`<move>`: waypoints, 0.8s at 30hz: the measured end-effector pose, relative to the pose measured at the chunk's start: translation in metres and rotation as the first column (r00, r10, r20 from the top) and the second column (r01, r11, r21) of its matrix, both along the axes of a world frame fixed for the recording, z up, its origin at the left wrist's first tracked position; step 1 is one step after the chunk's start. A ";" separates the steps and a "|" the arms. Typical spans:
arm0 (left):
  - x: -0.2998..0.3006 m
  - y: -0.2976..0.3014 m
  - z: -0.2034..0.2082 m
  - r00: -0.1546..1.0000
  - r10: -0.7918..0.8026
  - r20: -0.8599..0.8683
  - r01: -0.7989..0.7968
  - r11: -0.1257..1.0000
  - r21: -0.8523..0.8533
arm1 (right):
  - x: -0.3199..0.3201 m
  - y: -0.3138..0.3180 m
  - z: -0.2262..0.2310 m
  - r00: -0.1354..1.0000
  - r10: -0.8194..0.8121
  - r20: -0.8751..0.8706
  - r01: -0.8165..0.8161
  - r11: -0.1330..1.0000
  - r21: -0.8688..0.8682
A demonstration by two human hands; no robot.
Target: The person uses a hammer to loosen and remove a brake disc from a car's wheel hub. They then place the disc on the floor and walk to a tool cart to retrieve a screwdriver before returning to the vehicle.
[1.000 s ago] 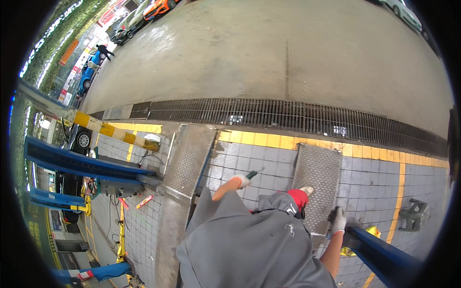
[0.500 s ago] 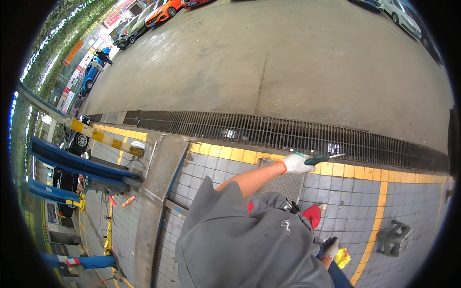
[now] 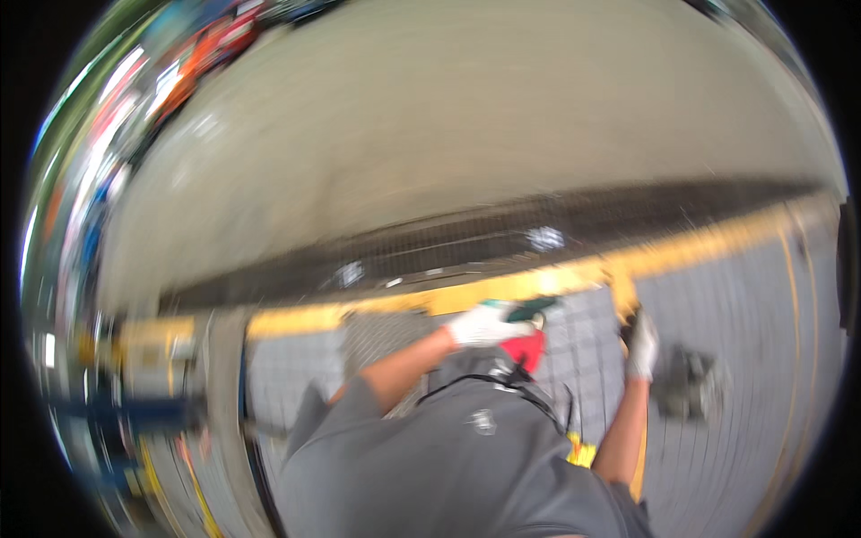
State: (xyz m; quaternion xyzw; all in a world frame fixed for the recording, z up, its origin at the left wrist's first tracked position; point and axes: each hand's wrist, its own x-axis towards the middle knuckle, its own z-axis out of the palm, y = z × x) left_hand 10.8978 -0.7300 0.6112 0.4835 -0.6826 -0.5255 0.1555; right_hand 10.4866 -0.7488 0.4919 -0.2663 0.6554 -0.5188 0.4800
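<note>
My left hand (image 3: 484, 325), in a white work glove with a green part, is closed round a green-handled tool (image 3: 533, 309). The handle points right, and its tip is too smeared to make out; its exact kind does not show. My right hand (image 3: 642, 346), in a white glove with dark fingers, is raised to the right of my body. Motion blurs its fingers, and I cannot tell whether it holds anything. A red item (image 3: 527, 351) lies just below the tool, near my waist. Yellow cloth-like material (image 3: 581, 450) shows beside my right forearm.
A long drain grate (image 3: 448, 253) crosses ahead, bordered by a yellow floor line (image 3: 502, 289). A grey stand (image 3: 692, 386) sits on the tiles right of my right hand. A metal floor plate (image 3: 384, 339) lies left, near blurred blue lift parts (image 3: 126, 412). Cars stand far left.
The view has swung and blurred. My right hand has risen from low beside the yellow material to out in front on the right. The left hand, still gripping the tool, is closer to my body.
</note>
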 end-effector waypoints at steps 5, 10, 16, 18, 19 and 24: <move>-0.224 -0.149 -0.031 0.979 -0.099 -0.179 0.103 0.995 0.015 | -0.162 -0.084 0.037 0.999 0.046 0.027 -0.040 0.981 -0.190; -0.473 -0.286 -0.015 0.943 -0.287 -0.170 0.311 0.941 0.132 | -0.349 -0.125 0.099 0.982 -0.121 0.143 0.149 0.967 -0.208; -0.764 -0.380 0.032 0.754 -0.512 -0.411 0.627 0.746 0.223 | -0.568 -0.152 0.151 0.919 -0.310 0.243 0.383 0.848 -0.367; -0.859 -0.407 0.033 0.709 -0.591 -0.386 0.694 0.680 0.234 | -0.644 -0.168 0.151 0.899 -0.359 0.251 0.436 0.783 -0.443; -0.903 -0.419 0.032 0.700 -0.608 -0.374 0.708 0.662 0.248 | -0.682 -0.177 0.150 0.873 -0.404 0.275 0.487 0.764 -0.423; -1.110 -0.457 0.040 0.710 -0.617 -0.340 0.703 0.653 0.281 | -0.888 -0.213 0.170 0.879 -0.380 0.289 0.472 0.781 -0.409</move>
